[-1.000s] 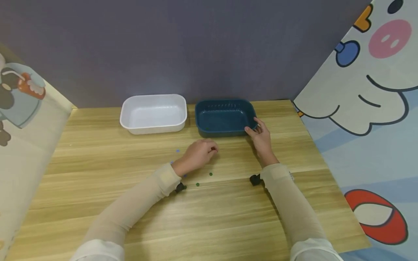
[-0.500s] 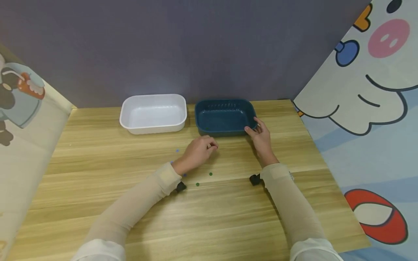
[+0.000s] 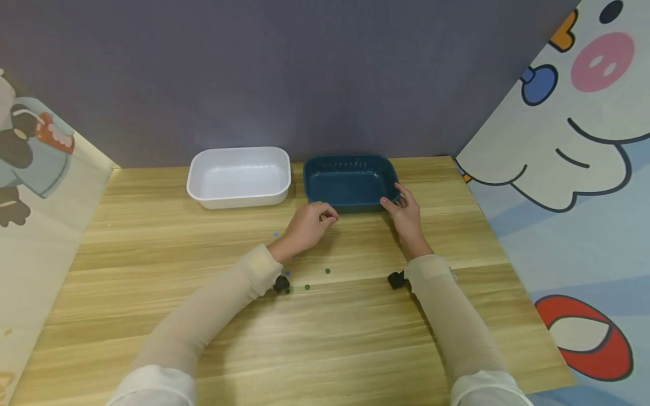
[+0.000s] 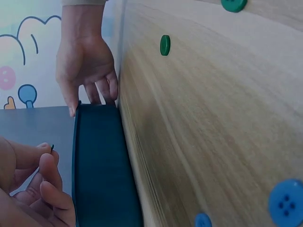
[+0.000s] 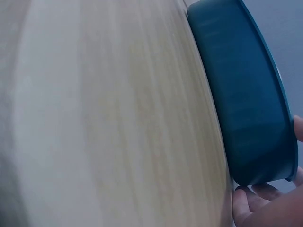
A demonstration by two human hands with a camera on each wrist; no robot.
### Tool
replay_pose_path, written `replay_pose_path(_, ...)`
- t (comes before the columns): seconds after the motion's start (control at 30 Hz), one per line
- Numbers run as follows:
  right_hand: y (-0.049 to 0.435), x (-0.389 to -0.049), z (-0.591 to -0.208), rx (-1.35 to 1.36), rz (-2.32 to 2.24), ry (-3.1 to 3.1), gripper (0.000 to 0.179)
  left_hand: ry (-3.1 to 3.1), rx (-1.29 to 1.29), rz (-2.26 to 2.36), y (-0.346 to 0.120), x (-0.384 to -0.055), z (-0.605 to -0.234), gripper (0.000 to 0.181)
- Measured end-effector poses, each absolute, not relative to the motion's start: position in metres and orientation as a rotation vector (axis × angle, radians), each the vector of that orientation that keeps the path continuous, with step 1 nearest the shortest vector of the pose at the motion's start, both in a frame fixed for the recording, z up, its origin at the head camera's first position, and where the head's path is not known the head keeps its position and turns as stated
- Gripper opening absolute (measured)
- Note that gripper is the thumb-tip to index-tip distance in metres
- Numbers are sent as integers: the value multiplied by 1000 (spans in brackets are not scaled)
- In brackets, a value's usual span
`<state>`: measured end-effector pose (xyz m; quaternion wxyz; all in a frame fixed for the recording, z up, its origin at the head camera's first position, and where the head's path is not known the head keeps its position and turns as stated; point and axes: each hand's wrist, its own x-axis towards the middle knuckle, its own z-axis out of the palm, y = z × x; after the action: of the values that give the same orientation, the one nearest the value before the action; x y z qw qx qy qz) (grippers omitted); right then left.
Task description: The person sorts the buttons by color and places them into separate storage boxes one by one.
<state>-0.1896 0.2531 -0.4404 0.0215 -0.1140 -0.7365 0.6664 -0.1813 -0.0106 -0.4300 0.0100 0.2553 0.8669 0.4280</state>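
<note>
My left hand point(image 3: 306, 228) is at the front edge of a dark teal basket point(image 3: 350, 208), its fingertips level with the near rim. In the left wrist view, its thumb and finger pinch a small green button point(image 4: 52, 148), seen edge-on. My right hand point(image 3: 406, 220) grips the basket's right end, thumb on the front rim and fingers round the side. Loose on the table lie green buttons point(image 4: 164, 45) and blue buttons point(image 4: 286, 203), in front of the basket and near my left wrist.
A white basket point(image 3: 238, 201) stands left of the teal one, both near the grey wall panel point(image 3: 304, 79) at the back. Cartoon-printed panels point(image 3: 584, 225) flank the wooden table point(image 3: 355, 338). A black wrist camera point(image 3: 396, 279) hangs under my right sleeve.
My left hand has moved a little away from me, up to the teal basket's front rim, pinching the button. The right hand has stayed on the basket.
</note>
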Motion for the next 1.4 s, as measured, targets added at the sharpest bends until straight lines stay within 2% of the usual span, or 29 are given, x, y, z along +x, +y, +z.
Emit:
replay_pose_path(0.37, 264, -199, -469, -362, 2043, -2283, 69, 2736, 821, 1293, -9, -183, -430, 13)
replay_pose_path(0.67, 265, -200, -471, -366, 2032, -2286, 70, 2765, 820, 1299, -7, -186, -431, 8)
replay_pose_path(1.4, 267, -203, -471, -330, 2065, -2258, 70, 2797, 794, 1272, -6, -197, -427, 10)
